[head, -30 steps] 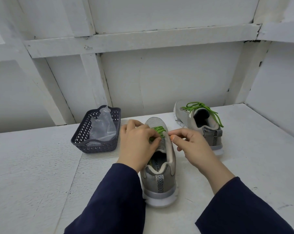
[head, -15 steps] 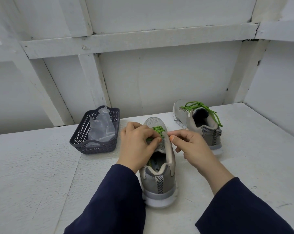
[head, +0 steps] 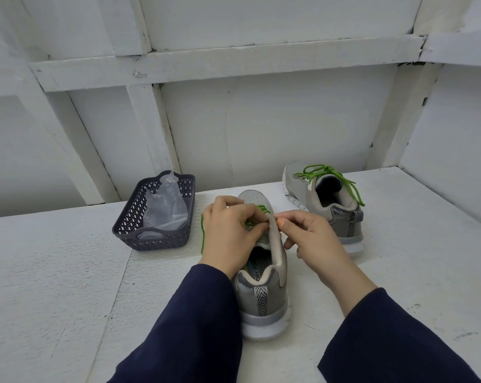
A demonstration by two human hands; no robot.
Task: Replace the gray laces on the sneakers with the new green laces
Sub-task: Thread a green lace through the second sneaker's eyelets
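Green lace [head: 257, 212] is on the near sneaker [head: 264, 297], which stands mid-table on white painted wood [head: 54, 286], heel toward me. I see the left hand [head: 231, 233] pinching the lace and the right hand [head: 311, 239] pinching this sneaker's rim. Behind-right is the second sneaker [head: 325, 205]; on the left, a dark basket [head: 151, 240] with a clear bag [head: 164, 208]. The walls [head: 289, 134] are white boards. The insole reads "ORY FO".

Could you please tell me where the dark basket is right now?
In the head view the dark basket sits on the white table left of centre, near the back wall, just left of the near sneaker; a clear plastic bag lies in it.
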